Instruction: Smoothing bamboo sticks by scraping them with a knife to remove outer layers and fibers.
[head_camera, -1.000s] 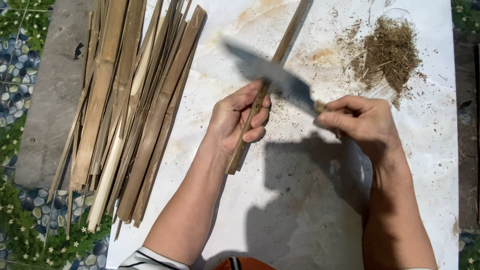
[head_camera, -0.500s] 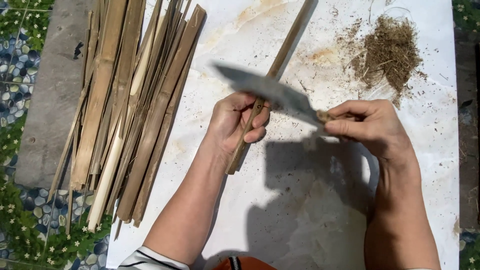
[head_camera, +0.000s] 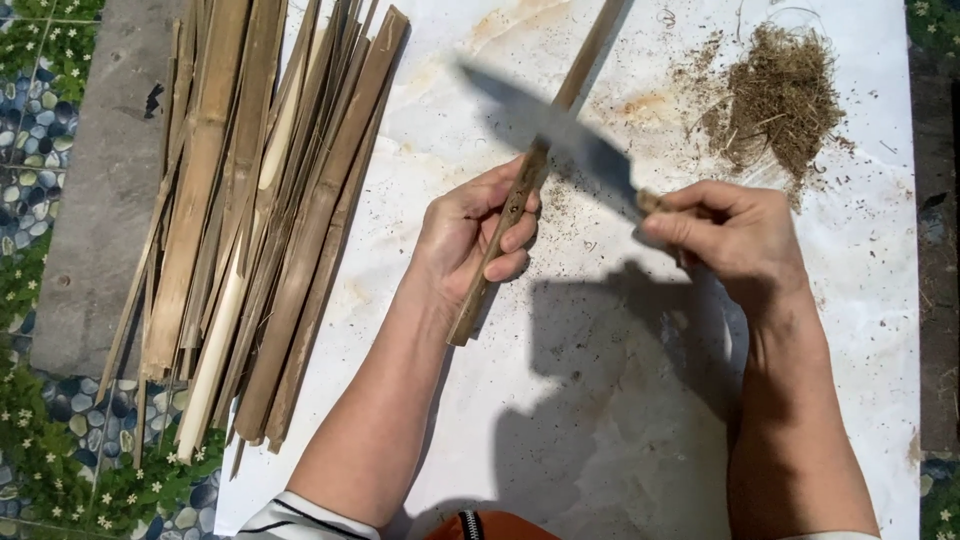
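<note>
My left hand (head_camera: 470, 235) grips a long bamboo strip (head_camera: 560, 115) near its lower end; the strip runs up and to the right, off the top of the view. My right hand (head_camera: 730, 235) holds a large knife (head_camera: 560, 130) by its handle. The grey blade points up-left, is blurred with motion, and crosses the strip just above my left hand. Both hands work over a white sheet (head_camera: 600, 400).
A pile of split bamboo strips (head_camera: 250, 210) lies at the left, partly on the sheet and partly on a grey slab (head_camera: 90, 200). A heap of brown shavings (head_camera: 775, 95) sits at the upper right. Flower-patterned tiles (head_camera: 60, 470) show at the lower left.
The knife blade has shifted along the strip, from a lower position up and away to higher above my left hand. My left hand has kept its grip in the same place.
</note>
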